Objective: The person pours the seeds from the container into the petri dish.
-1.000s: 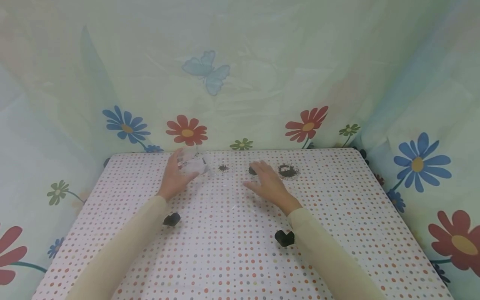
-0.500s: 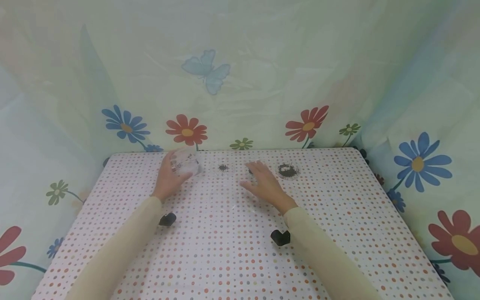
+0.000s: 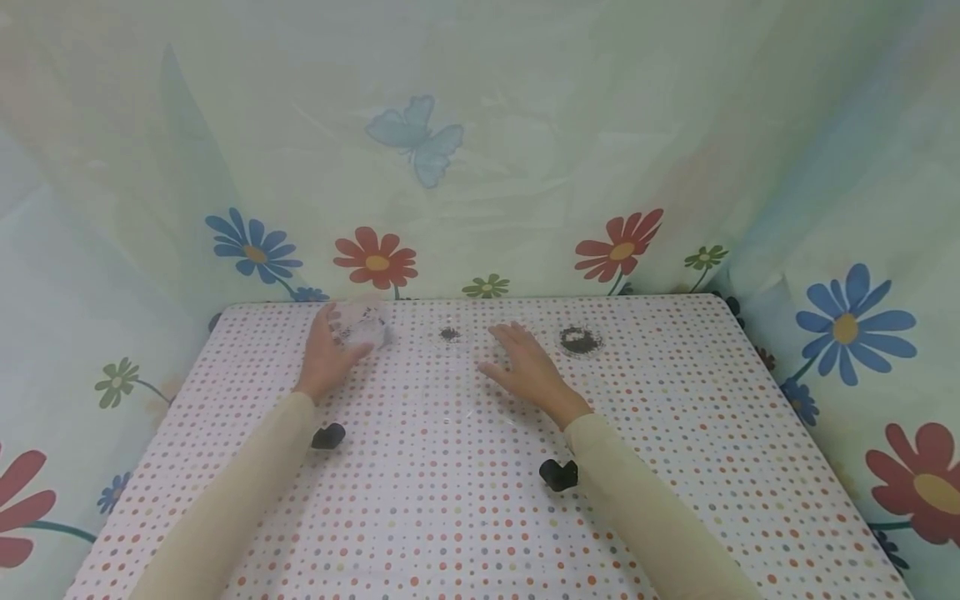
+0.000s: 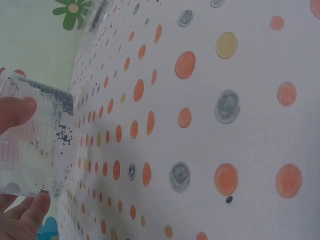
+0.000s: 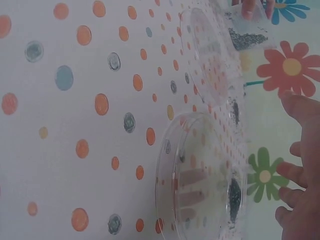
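My left hand (image 3: 327, 358) grips a clear plastic container (image 3: 367, 327) near the table's far edge. Small dark grains cling to its walls in the left wrist view, where a thumb (image 4: 19, 111) and fingers hold it from either side; more grains lie in a heap inside it in the right wrist view. Spread out and holding nothing, my right hand (image 3: 531, 372) is further right along that edge. Before it, in the right wrist view, are two clear round dishes or lids, a nearer one (image 5: 167, 185) and a farther one (image 5: 205, 55). Beyond them lie dark grain piles (image 5: 235, 200).
A round patch of dark grains (image 3: 581, 340) in what looks like a clear dish sits right of the right hand. A smaller dark patch (image 3: 450, 334) lies between the hands. The dotted tablecloth (image 3: 450, 517) meets a flowered curtain (image 3: 525, 167) behind.
My left hand has shifted left with the clear container, away from the small dark patch. The right hand moved slightly left, and its fingers now cover a dark patch visible earlier.
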`<state>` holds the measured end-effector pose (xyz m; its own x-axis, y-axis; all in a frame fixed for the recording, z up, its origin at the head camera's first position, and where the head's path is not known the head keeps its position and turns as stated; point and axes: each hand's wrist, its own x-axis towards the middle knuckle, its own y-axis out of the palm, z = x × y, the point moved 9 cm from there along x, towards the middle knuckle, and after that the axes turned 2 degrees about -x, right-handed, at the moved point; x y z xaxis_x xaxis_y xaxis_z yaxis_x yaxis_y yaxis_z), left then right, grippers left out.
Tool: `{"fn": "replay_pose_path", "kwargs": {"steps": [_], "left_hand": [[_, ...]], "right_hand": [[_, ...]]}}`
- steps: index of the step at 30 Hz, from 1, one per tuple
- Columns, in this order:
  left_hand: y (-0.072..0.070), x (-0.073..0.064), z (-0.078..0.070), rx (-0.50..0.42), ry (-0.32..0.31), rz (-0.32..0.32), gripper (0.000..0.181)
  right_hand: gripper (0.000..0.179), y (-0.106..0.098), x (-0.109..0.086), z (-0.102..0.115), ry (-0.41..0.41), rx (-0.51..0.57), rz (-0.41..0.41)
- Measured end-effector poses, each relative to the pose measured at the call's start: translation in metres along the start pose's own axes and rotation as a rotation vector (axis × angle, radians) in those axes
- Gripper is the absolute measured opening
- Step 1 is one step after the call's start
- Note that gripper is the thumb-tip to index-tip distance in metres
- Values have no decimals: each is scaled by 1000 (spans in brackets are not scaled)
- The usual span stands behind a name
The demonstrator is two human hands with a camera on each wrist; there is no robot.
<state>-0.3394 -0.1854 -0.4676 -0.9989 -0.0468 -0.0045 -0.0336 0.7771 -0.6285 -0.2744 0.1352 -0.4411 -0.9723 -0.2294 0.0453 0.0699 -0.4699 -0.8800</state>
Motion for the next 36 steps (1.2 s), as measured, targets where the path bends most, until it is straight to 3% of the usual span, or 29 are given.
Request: {"fn": "replay_pose_path", "kwargs": {"steps": [11,25,30,36], "left_hand": [[2,3,10,14,-32,-4,102],[3,2,12,48,-25,3,100],[3,2,5,93,18,16,105],[-3,-5,-16,115,132,-10,107]], "right_hand": [[69,2,0,3,-9,1,8],[70,4,2,5,-40,0,6],[71,6,2,4,-43,-6,16],[70,9,4,5,-34,-18,26]]}}
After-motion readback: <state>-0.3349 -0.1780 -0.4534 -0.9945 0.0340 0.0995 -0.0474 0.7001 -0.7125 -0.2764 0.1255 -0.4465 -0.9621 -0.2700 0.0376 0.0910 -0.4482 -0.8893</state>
